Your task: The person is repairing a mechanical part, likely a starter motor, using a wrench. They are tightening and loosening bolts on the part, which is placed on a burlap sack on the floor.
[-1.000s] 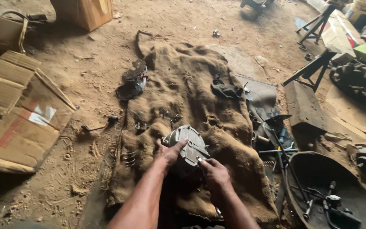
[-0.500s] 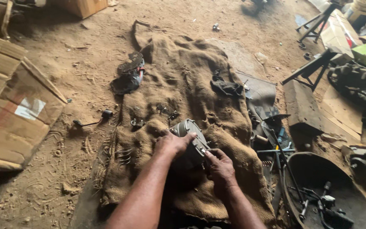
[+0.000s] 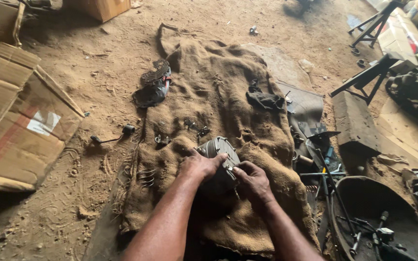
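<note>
- The left hand [image 3: 198, 166] lies palm-down over the near top of a grey metal engine part [image 3: 220, 162], fingers curled over its rim and gripping it.
- The right hand [image 3: 251, 181] presses against the part's right side, fingers bent and pinched close at its edge; whether they hold something small there cannot be told.
- The part rests near the middle of a burlap sack [image 3: 218, 111] spread on the dirt floor [image 3: 97, 82].
- Against the pictures of a second ago, the round flat face that then showed has turned down and away, and both hands have closed in over it: the piece is being rolled on the sack while the hands work its edge.
- Small loose fittings [image 3: 194, 126] lie on the sack just beyond the hands, a dark rag [image 3: 264, 100] farther up.
- A flattened cardboard box [image 3: 15, 125] lies well to the left; tools sit in a dark round pan [image 3: 383, 227] at the right.
</note>
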